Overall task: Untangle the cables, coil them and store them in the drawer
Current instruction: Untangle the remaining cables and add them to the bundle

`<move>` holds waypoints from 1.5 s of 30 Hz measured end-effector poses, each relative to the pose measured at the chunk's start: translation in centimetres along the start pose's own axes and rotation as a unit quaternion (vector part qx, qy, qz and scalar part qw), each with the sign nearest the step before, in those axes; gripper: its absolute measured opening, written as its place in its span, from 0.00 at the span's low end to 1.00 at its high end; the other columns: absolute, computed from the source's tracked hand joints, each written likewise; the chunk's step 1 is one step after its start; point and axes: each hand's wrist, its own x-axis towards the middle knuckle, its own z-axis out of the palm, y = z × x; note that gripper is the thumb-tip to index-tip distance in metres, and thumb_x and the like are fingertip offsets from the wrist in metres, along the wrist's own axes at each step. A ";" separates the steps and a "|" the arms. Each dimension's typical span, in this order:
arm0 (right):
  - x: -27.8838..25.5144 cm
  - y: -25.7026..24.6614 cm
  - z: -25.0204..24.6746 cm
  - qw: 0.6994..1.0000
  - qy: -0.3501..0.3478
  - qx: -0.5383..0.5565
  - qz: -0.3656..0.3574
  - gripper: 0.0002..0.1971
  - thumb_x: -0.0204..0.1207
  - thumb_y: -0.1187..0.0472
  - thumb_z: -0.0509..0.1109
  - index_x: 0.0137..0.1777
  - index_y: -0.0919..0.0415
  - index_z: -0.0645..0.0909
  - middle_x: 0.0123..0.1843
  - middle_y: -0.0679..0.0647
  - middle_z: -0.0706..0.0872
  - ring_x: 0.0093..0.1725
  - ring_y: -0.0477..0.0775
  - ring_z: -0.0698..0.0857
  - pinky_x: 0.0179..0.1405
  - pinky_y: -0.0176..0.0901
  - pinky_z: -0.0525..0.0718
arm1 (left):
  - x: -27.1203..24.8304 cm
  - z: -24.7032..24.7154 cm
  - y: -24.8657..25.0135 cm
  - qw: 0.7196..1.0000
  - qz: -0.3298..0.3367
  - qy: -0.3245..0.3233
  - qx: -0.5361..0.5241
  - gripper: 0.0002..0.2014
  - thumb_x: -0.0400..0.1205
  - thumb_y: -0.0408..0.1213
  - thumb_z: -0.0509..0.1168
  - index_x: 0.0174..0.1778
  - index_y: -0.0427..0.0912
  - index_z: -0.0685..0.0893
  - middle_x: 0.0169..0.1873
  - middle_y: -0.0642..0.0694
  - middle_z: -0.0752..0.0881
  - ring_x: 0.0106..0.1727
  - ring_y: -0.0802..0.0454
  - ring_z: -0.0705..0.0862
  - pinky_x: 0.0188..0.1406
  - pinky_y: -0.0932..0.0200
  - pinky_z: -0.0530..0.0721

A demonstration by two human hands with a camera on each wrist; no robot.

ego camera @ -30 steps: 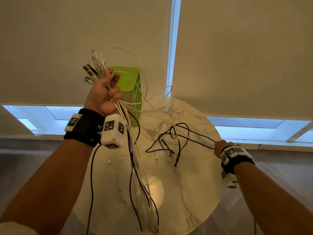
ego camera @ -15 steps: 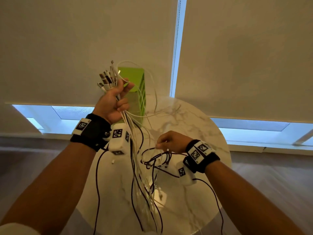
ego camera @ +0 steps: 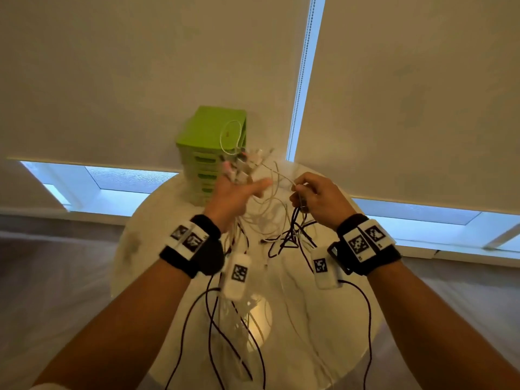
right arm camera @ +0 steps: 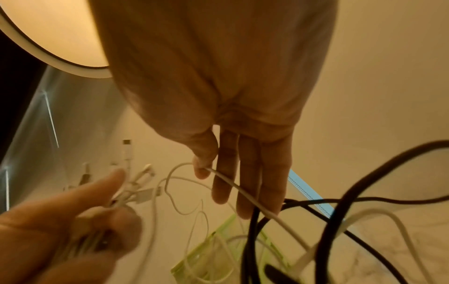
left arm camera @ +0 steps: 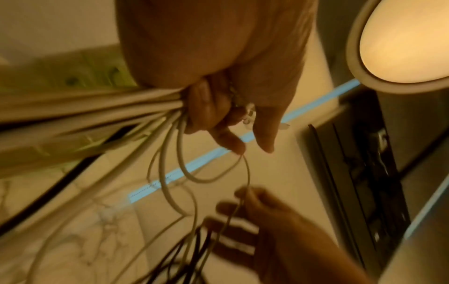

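My left hand (ego camera: pixel 239 187) grips a bundle of white cables (left arm camera: pixel 136 107) above the table, and their connectors (ego camera: pixel 242 164) fan out past the fingers. Close to its right, my right hand (ego camera: pixel 302 192) pinches one thin white cable (right arm camera: pixel 233 182) between thumb and forefinger. That strand runs across to the left hand (left arm camera: pixel 233 134). A tangle of black cables (ego camera: pixel 289 237) hangs under the right hand and loops below its fingers (right arm camera: pixel 252 230). More white and black cables trail down over the table's near edge. The green drawer unit (ego camera: pixel 211 142) stands just behind the left hand.
The round white marble table (ego camera: pixel 323 319) lies under both hands, with floor beyond its rim. White roller blinds (ego camera: pixel 408 94) cover the window behind. The wrist cameras' black leads (ego camera: pixel 368 319) hang from both wrists.
My left hand came down from its raised position toward the table's middle. My right hand moved in from the table's right edge, rose beside the left hand, and now pinches a white cable.
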 end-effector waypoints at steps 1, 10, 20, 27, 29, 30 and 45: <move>0.1 -0.4 0.0 1.000 0.013 -0.001 -0.004 0.10 0.83 0.64 0.61 0.42 0.58 0.79 0.39 0.60 0.87 0.40 0.58 0.87 0.38 0.45 0.85 | -0.5 1.0 -0.3 0.999 0.003 -0.036 0.026 0.18 0.72 0.37 0.78 0.49 0.57 0.77 0.41 0.58 0.86 0.38 0.60 0.86 0.31 0.61 0.83; 0.5 -1.6 -1.6 0.995 0.101 -0.013 -0.001 0.09 0.83 0.64 0.60 0.43 0.62 0.80 0.37 0.58 0.84 0.37 0.58 0.87 0.37 0.56 0.90 | -0.9 6.0 -3.4 0.972 -0.044 -0.128 0.192 0.23 0.59 0.52 0.80 0.47 0.49 0.87 0.39 0.51 0.90 0.42 0.51 0.88 0.47 0.48 0.88; 2.4 -0.4 -11.0 0.950 0.293 0.084 0.068 0.15 0.83 0.65 0.53 0.36 0.56 0.74 0.28 0.51 0.71 0.18 0.44 0.67 0.20 0.34 0.66 | -1.7 1.9 -5.7 0.966 -0.162 -0.160 0.126 0.17 0.73 0.23 0.72 0.53 0.46 0.84 0.38 0.49 0.90 0.27 0.65 0.82 0.22 0.66 0.70; 2.7 0.8 -12.7 0.940 0.330 -0.073 0.040 0.14 0.78 0.65 0.56 0.36 0.54 0.78 0.37 0.54 0.81 0.37 0.54 0.79 0.38 0.43 0.77 | 0.7 -1.7 -5.9 0.974 -0.199 -0.016 0.108 0.17 0.70 0.21 0.72 0.48 0.43 0.78 0.31 0.47 0.82 0.25 0.53 0.75 0.24 0.61 0.70; 2.6 0.7 -14.0 0.931 0.345 -0.117 0.036 0.13 0.78 0.66 0.56 0.43 0.59 0.83 0.44 0.58 0.85 0.47 0.58 0.83 0.49 0.45 0.78 | 1.3 -3.4 -7.1 0.963 -0.222 0.049 0.144 0.13 0.69 0.22 0.73 0.41 0.40 0.78 0.29 0.43 0.76 0.26 0.50 0.71 0.23 0.61 0.68; 2.6 0.5 -14.7 0.924 0.357 -0.130 0.037 0.13 0.77 0.66 0.56 0.46 0.61 0.84 0.48 0.61 0.86 0.51 0.60 0.83 0.51 0.44 0.77 | 1.5 -4.2 -7.5 0.958 -0.233 0.077 0.151 0.11 0.68 0.22 0.72 0.37 0.39 0.78 0.28 0.42 0.74 0.25 0.49 0.69 0.23 0.60 0.67; 2.1 1.2 -13.1 0.950 0.307 -0.007 0.051 0.12 0.80 0.63 0.54 0.40 0.55 0.77 0.34 0.55 0.78 0.29 0.49 0.77 0.29 0.41 0.73 | 2.7 -5.8 -4.2 0.980 -0.139 0.140 0.031 0.16 0.70 0.21 0.73 0.48 0.43 0.80 0.30 0.48 0.79 0.22 0.54 0.65 0.21 0.63 0.64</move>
